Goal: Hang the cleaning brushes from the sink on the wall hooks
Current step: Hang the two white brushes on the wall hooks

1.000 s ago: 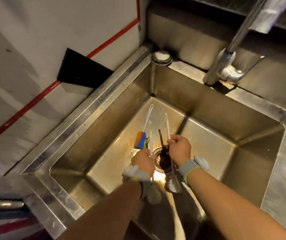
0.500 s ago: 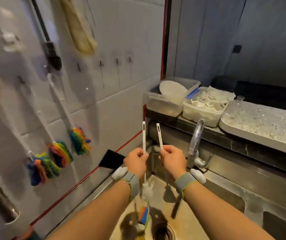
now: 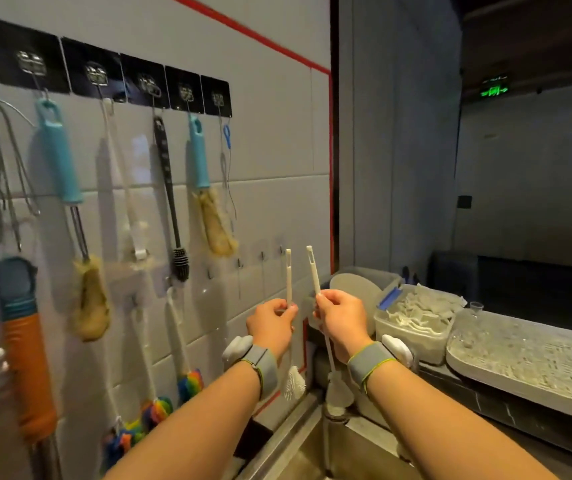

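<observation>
My left hand [image 3: 270,323] grips a thin white brush [image 3: 288,275] upright, its bristle head [image 3: 294,382] hanging below my wrist. My right hand [image 3: 341,318] holds a second white brush [image 3: 313,268], tilted slightly left, with its head [image 3: 339,393] down near the sink edge. Both handle tips have hanging slots and point up toward a low row of small clear wall hooks [image 3: 263,255], three of them bare. The tips sit just right of and level with those hooks. The sink rim [image 3: 291,441] shows at the bottom.
Higher on the tiled wall, black hook plates [image 3: 184,93] carry teal-handled brushes [image 3: 199,157], a black brush [image 3: 168,188] and whisks. Rainbow sponge brushes [image 3: 191,381] hang lower left. Right of the sink stand plastic tubs [image 3: 412,327] and a tray [image 3: 527,365] on a dark counter.
Both hands lifted the two white brushes out of the sink and raised them toward the wall. My view swung up from the basin to the hooks.
</observation>
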Tool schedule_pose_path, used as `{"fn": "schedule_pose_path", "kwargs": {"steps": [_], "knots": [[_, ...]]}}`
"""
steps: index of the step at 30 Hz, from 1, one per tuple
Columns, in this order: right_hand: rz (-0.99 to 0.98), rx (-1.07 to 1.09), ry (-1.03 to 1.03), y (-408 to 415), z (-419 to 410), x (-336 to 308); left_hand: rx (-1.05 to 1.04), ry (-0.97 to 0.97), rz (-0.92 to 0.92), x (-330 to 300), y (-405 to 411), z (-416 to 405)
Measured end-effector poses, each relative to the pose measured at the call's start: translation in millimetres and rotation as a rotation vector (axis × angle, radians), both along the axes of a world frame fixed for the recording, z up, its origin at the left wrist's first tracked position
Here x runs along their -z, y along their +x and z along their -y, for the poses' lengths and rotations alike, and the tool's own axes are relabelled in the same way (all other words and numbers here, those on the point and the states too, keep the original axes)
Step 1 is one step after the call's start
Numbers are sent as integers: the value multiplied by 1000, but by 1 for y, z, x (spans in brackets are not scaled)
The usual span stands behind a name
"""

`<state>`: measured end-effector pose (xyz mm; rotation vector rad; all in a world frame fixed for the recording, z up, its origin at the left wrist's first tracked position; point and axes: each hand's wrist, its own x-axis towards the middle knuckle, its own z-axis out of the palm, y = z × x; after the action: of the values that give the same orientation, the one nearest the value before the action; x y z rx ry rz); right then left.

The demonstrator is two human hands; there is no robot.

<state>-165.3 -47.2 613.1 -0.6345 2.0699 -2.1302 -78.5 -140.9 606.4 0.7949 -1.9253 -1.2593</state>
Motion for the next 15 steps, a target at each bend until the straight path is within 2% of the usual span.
{"fn": "schedule_pose_path", "kwargs": {"steps": [10, 15], "knots": [[69, -6, 30, -28, 57, 26, -93, 29, 60, 29, -23, 38], [33, 11, 28, -54, 89, 33, -122, -50, 95, 27, -52, 66]]}}
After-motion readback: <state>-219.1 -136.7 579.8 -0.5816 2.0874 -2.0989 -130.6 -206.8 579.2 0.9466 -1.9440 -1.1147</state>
